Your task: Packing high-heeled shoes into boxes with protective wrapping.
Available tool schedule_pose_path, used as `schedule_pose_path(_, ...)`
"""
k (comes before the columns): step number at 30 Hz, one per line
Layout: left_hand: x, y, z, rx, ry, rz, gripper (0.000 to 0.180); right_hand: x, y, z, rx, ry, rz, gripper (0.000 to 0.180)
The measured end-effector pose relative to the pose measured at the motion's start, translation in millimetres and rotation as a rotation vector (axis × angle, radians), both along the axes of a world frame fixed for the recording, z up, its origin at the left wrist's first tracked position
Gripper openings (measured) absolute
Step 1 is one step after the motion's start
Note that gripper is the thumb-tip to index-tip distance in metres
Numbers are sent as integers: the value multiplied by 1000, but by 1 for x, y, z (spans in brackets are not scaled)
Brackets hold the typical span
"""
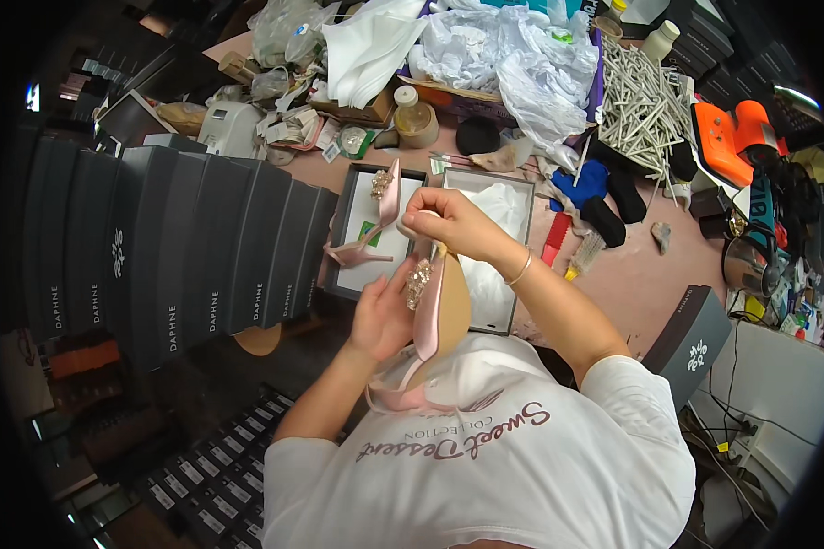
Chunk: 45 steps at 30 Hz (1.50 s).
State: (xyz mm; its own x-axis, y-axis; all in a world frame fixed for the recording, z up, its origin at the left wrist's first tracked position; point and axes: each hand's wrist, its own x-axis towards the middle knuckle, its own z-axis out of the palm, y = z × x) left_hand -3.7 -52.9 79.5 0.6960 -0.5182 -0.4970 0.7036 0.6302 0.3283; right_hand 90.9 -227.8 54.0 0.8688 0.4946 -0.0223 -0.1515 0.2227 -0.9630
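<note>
A pink satin high-heeled shoe (pixel 430 316) with a sparkling stone ornament is tilted in front of my chest, its tan sole turned to the right. My left hand (pixel 384 316) supports it from the left, palm up, with fingers partly hidden behind it. At the upper end of the shoe, my right hand (pixel 453 222) is closed in a pinch around something small and pale that I cannot make out. Beyond the left hand, a matching pink shoe (pixel 390 199) lies in an open dark shoebox (pixel 341 224). Beside it, a second box part (pixel 528 197) holds white tissue (pixel 493 274).
Dark shoeboxes (pixel 183 247) stand in a row at left. Behind are a glue jar (pixel 416 119), a box of plastic bags (pixel 504 59) and a pile of pale sticks (pixel 641 101). A red brush (pixel 556 238) and an orange tool (pixel 728 142) lie right; another shoebox (pixel 691 343) leans nearer.
</note>
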Motion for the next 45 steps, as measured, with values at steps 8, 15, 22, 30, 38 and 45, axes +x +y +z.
schedule_pose_path(8, -2, -2, -34, 12, -74, -25, 58, -12, -19, -19, -238, -9, -521, 17)
schedule_pose_path(15, -17, -4, -59, -23, -112, -82, 57, -75, 1, -2, -709, -729, -271, 7)
schedule_pose_path(22, -24, 7, -67, -27, 41, 90, 61, -83, 24, 14, -616, -651, -208, 15)
schedule_pose_path(30, -17, 2, -38, 203, -65, 59, 61, -60, 29, 4, -642, -722, -219, 12)
schedule_pose_path(38, -18, 8, -39, 52, -100, 28, 55, -91, 19, 16, -673, -750, -126, 12)
schedule_pose_path(45, -18, 7, -42, 101, -110, 54, 58, -105, 9, 11, -566, -865, -92, 11)
